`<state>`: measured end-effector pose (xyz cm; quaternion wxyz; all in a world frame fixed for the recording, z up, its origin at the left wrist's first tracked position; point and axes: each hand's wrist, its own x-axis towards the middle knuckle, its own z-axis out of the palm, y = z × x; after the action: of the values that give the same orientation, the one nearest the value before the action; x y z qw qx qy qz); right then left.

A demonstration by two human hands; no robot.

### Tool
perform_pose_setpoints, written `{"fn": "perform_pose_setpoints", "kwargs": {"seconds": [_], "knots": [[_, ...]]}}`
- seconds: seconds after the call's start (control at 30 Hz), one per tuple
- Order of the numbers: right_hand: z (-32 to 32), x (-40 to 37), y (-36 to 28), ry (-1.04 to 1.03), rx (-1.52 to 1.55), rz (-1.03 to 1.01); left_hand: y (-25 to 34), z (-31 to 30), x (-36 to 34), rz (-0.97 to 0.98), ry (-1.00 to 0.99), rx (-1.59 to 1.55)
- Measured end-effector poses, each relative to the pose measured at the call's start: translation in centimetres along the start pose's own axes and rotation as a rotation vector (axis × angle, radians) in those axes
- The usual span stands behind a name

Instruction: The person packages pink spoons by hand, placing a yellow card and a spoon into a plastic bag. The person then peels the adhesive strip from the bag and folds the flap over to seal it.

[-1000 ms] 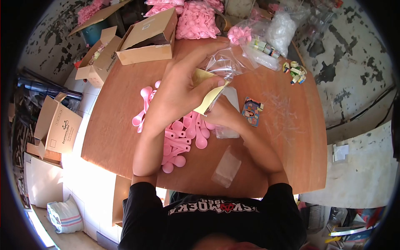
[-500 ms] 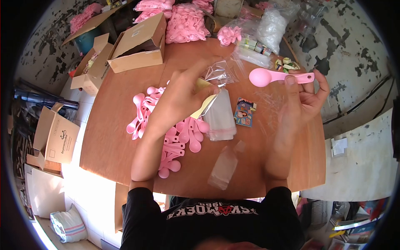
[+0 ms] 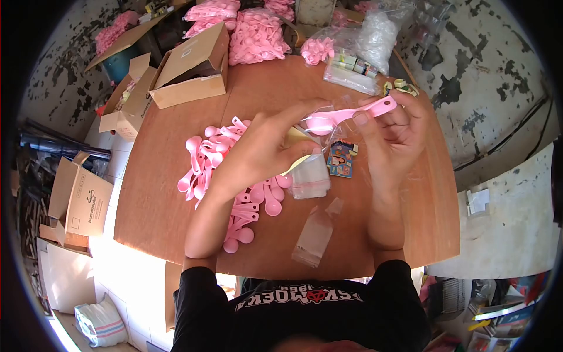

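My right hand (image 3: 396,132) pinches the handle of a pink measuring spoon (image 3: 352,117), its bowl pointing left at the mouth of a clear plastic bag. My left hand (image 3: 270,144) grips that bag, which has a yellow card (image 3: 298,138) in or against it. Below the hands lies a stack of clear bags (image 3: 311,179). Beside the stack is a small blue printed card pack (image 3: 342,159). Many loose pink spoons (image 3: 202,155) are spread to the left, some partly hidden by my left forearm. A single clear bag (image 3: 316,234) lies nearer my body.
At the table's far side are an open cardboard box (image 3: 190,85), a big bag of pink spoons (image 3: 256,38), a white-filled plastic bag (image 3: 378,41) and small label rolls (image 3: 355,64). More cardboard boxes (image 3: 88,196) stand left of the table (image 3: 141,205).
My right hand has moved left with the pink spoon, whose bowl is now at the bag by my left hand. My left hand has shifted slightly right.
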<state>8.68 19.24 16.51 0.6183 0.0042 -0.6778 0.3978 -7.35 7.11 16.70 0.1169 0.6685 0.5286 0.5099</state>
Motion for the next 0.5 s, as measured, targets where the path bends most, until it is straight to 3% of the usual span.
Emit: {"fn": "perform_pose_setpoints", "kwargs": {"seconds": [0.1, 0.3, 0.5], "knots": [[0.4, -0.3, -0.1, -0.013, 0.040, 0.038, 0.0, 0.1, 0.0, 0.088, 0.008, 0.005], [0.2, -0.6, 0.5, -0.042, -0.017, 0.020, 0.2, -0.3, -0.1, -0.041, -0.036, -0.034], [0.1, 0.5, -0.1, -0.128, -0.398, -0.213, 0.7, -0.4, -0.1, -0.077, -0.025, 0.028]]}}
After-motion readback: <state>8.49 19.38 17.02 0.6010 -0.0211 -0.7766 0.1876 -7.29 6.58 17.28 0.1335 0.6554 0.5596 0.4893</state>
